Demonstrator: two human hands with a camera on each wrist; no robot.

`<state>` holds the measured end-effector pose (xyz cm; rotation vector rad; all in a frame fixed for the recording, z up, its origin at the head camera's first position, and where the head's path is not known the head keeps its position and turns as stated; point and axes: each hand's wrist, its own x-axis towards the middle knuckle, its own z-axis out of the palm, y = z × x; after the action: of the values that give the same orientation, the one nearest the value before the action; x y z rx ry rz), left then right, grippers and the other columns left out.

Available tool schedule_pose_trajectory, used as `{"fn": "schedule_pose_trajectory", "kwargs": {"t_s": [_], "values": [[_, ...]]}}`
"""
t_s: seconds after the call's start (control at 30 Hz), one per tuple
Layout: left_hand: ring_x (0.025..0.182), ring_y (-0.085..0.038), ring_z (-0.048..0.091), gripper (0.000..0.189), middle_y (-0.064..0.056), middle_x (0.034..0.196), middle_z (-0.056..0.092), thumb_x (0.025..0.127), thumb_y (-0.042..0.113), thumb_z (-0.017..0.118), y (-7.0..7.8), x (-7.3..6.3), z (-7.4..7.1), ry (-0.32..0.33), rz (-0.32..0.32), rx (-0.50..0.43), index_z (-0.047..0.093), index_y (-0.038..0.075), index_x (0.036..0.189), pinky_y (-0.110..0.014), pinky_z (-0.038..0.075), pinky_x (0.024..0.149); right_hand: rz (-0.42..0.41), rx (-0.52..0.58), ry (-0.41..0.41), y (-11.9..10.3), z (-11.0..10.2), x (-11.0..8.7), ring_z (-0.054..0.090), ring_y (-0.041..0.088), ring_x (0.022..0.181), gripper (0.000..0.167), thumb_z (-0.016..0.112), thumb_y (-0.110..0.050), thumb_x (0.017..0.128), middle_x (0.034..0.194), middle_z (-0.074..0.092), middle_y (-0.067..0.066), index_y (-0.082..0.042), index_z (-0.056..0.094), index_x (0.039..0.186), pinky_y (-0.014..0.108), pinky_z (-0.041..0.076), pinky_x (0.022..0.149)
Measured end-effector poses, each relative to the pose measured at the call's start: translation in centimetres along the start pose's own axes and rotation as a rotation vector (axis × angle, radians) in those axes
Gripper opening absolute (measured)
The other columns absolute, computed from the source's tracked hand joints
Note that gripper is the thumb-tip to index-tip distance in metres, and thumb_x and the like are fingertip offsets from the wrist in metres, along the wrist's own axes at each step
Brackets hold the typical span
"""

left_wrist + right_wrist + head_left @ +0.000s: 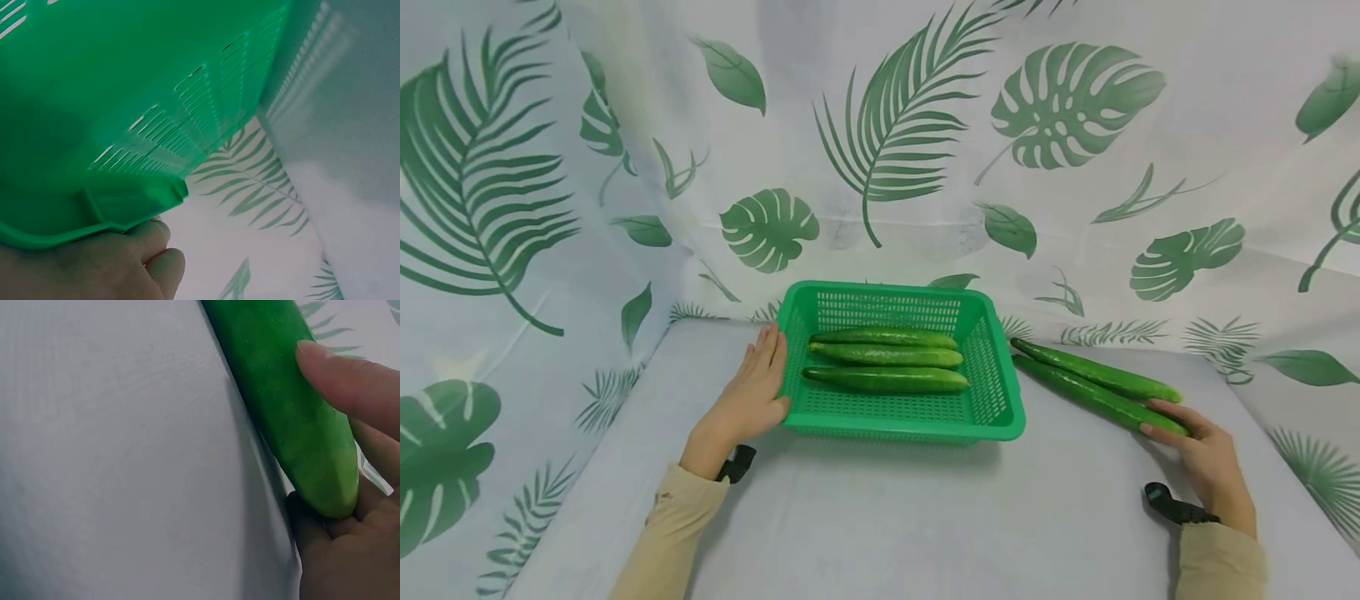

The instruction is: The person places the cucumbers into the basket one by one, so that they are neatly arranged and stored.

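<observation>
A green plastic basket (891, 429) with slotted walls stands on the table, and three cucumbers (886, 380) lie side by side inside it. My left hand (751, 390) rests against the basket's left side, fingers straight along the rim and thumb near the front corner. In the left wrist view that hand (119, 262) is right at the rim. To the right of the basket, two more cucumbers lie slanted together. My right hand (1206, 450) grips the right end of the nearer cucumber (1101, 398), its thumb on one side. The farther cucumber (1097, 371) lies alongside.
White cloth covers the table (910, 517). Behind and at both sides hangs a white curtain (917, 250) printed with green leaves. A black wrist strap mount (1176, 504) sits on the right wrist, another (739, 463) on the left.
</observation>
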<state>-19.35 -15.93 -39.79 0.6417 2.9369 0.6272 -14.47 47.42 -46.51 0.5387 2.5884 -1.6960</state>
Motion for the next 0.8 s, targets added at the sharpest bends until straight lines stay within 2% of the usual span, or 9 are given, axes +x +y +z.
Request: {"fn": "schedule_pose_trajectory", "kwargs": {"t_s": [0.1, 0.13, 0.23, 0.3, 0.47, 0.57, 0.63, 0.7, 0.8], "values": [[0.149, -0.036, -0.015, 0.081, -0.023, 0.162, -0.016, 0.092, 0.01, 0.046, 0.15, -0.05, -0.12, 0.001, 0.002, -0.002, -0.002, -0.009, 0.155, -0.053, -0.001, 0.12, 0.014, -0.007, -0.007, 0.07, -0.02, -0.02, 0.0, 0.018, 0.151, 0.068, 0.073, -0.035, 0.091, 0.165, 0.007, -0.006, -0.031, 0.043, 0.152, 0.041, 0.01, 0.121], [0.149, -0.037, -0.014, 0.081, -0.023, 0.162, -0.015, 0.092, 0.01, 0.046, 0.18, -0.01, -0.14, 0.004, 0.003, -0.002, -0.002, -0.009, 0.155, -0.053, 0.0, 0.12, 0.018, -0.008, -0.004, 0.05, -0.04, -0.03, 0.002, 0.017, 0.15, 0.069, 0.073, -0.034, 0.09, 0.165, 0.006, -0.005, -0.031, 0.043, 0.152, 0.034, 0.014, 0.12], [0.149, -0.038, -0.013, 0.081, -0.024, 0.162, -0.015, 0.092, 0.01, 0.046, 0.25, 0.05, -0.15, 0.003, 0.002, -0.001, -0.002, -0.009, 0.155, -0.053, -0.001, 0.12, 0.023, -0.025, 0.001, -0.01, -0.08, -0.05, 0.009, 0.015, 0.148, 0.07, 0.074, -0.034, 0.089, 0.165, 0.007, -0.005, -0.031, 0.043, 0.152, 0.016, 0.026, 0.109], [0.149, -0.038, -0.013, 0.081, -0.025, 0.162, -0.014, 0.092, 0.01, 0.046, 0.23, 0.09, -0.15, 0.006, 0.003, 0.002, -0.001, -0.009, 0.155, -0.053, 0.0, 0.12, 0.018, -0.027, 0.005, -0.04, -0.07, -0.04, 0.012, 0.014, 0.148, 0.07, 0.075, -0.034, 0.089, 0.164, 0.01, -0.006, -0.03, 0.044, 0.152, 0.011, 0.03, 0.102], [0.149, -0.034, -0.017, 0.081, -0.021, 0.161, -0.018, 0.092, 0.01, 0.046, 0.21, 0.09, -0.19, -0.003, -0.006, 0.005, -0.003, -0.008, 0.155, -0.053, 0.0, 0.12, -0.004, -0.008, 0.023, -0.05, -0.03, -0.05, 0.023, 0.009, 0.142, 0.068, 0.077, -0.03, 0.087, 0.159, 0.025, -0.01, -0.028, 0.049, 0.149, 0.006, 0.036, 0.088], [0.148, -0.032, -0.019, 0.082, -0.02, 0.161, -0.019, 0.092, 0.01, 0.046, 0.19, 0.05, -0.18, -0.007, -0.01, 0.004, -0.003, -0.008, 0.155, -0.053, 0.0, 0.12, -0.016, 0.035, 0.033, -0.01, -0.1, -0.11, 0.032, 0.008, 0.132, 0.066, 0.08, -0.024, 0.085, 0.143, 0.04, -0.016, -0.025, 0.055, 0.145, 0.005, 0.037, 0.079], [0.149, -0.032, -0.018, 0.082, -0.02, 0.162, -0.019, 0.092, 0.009, 0.047, 0.15, 0.0, -0.16, -0.01, -0.013, 0.002, -0.003, -0.007, 0.155, -0.053, 0.0, 0.12, -0.013, 0.034, 0.043, 0.0, -0.13, -0.19, 0.036, 0.01, 0.127, 0.065, 0.082, -0.023, 0.083, 0.132, 0.044, -0.018, -0.024, 0.057, 0.143, 0.005, 0.038, 0.077], [0.149, -0.034, -0.017, 0.082, -0.022, 0.162, -0.017, 0.091, 0.009, 0.047, 0.14, -0.06, -0.17, -0.004, -0.008, 0.001, -0.002, -0.008, 0.155, -0.054, 0.0, 0.12, -0.006, 0.004, 0.058, -0.02, -0.1, -0.29, 0.037, 0.012, 0.126, 0.064, 0.082, -0.025, 0.082, 0.135, 0.044, -0.016, -0.025, 0.059, 0.142, 0.006, 0.04, 0.076], [0.149, -0.036, -0.016, 0.082, -0.023, 0.162, -0.016, 0.091, 0.009, 0.047, 0.08, -0.16, -0.13, -0.002, -0.007, 0.003, -0.002, -0.008, 0.155, -0.054, 0.001, 0.12, 0.009, -0.053, 0.085, -0.13, -0.04, -0.46, 0.037, 0.013, 0.128, 0.065, 0.083, -0.029, 0.081, 0.147, 0.04, -0.007, -0.027, 0.059, 0.141, 0.006, 0.041, 0.075]]}}
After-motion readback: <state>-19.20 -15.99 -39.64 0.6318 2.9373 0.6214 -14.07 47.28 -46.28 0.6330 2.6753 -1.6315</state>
